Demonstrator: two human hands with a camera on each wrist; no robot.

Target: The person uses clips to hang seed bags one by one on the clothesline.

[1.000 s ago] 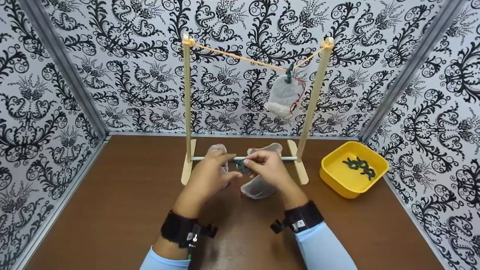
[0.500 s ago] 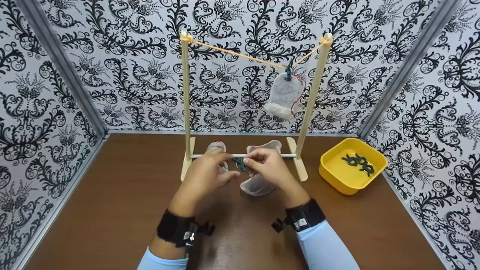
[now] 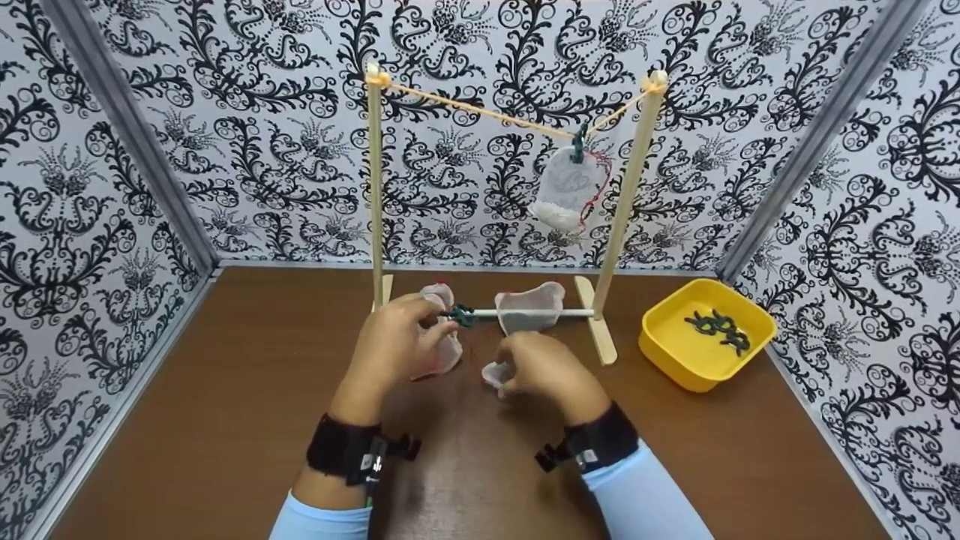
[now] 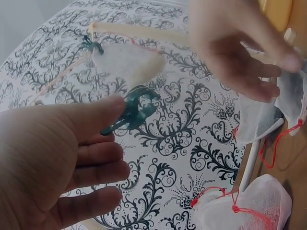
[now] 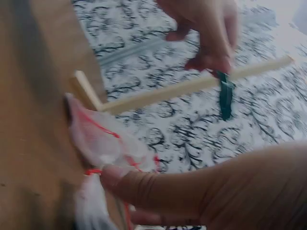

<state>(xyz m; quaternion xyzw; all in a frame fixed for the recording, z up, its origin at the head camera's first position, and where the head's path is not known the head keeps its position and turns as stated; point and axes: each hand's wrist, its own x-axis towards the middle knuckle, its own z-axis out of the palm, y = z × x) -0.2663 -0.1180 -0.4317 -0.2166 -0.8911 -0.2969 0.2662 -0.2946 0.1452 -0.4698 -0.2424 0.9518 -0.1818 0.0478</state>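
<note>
Lower centre of the head view, your right hand [image 3: 551, 371] is at the near mesh bag [image 3: 495, 373], fingers bent toward its edge; can't tell if you've actually pinched it, so a lift could slip or drag it if the hold is loose. Left of centre, your left hand [image 3: 397, 341] pinches a green clip [image 3: 463, 316] by one end, so it might twist or ping out if squeezed unevenly. Left mesh bag [image 3: 448, 352] shows just past that hand, a stray knuckle might shove it; middle mesh bag [image 3: 529, 306] lies higher up, overlapping the white rod [image 3: 577, 313]. Upper right, the hung bag [image 3: 574, 184] sags the orange cord [image 3: 480, 113], so anything else put there may slide toward the dip. Views: right wrist, lower left, gets your thumb beside a red tie [image 5: 93, 171], hidden from the head camera; left wrist gets your thumb on the clip, plus a loose red drawstring [image 4: 268, 155] at right; only the head view, right side, shows spare clips [image 3: 718, 330] in the yellow bin [image 3: 675, 364]
</note>
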